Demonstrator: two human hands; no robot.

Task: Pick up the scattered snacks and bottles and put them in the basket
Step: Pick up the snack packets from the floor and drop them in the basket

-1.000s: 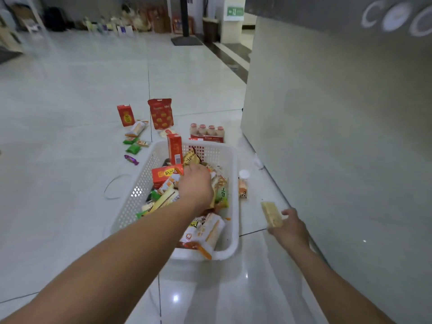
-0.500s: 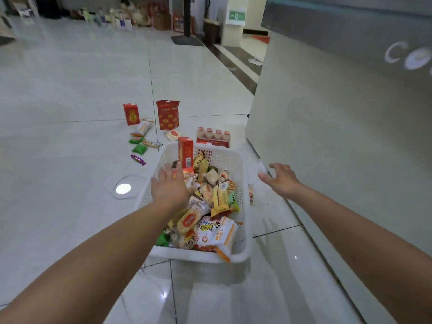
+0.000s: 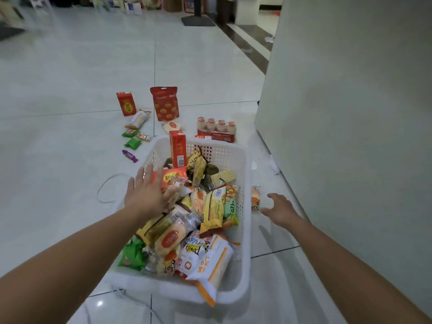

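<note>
Snack packet (image 3: 255, 198) on floor tile just outside basket's right wall, within easy reach of right hand (image 3: 281, 209).

Lying on the white tile between basket (image 3: 245, 206) and grey panel (image 3: 350, 136), long axis running away from the wearer, roughly parallel to the basket wall. Right hand just beside it, fingers spread, empty, far nearer than left hand (image 3: 147, 195), also spread and empty, resting over the heap inside the basket. Further off, beyond the far rim: bottle four-pack (image 3: 217, 130), red pouch (image 3: 165, 106), red carton (image 3: 126, 104), small wrappers. Packet print too blurred to read; near end partly masked by fingertips; contact with it impossible to tell.
</note>
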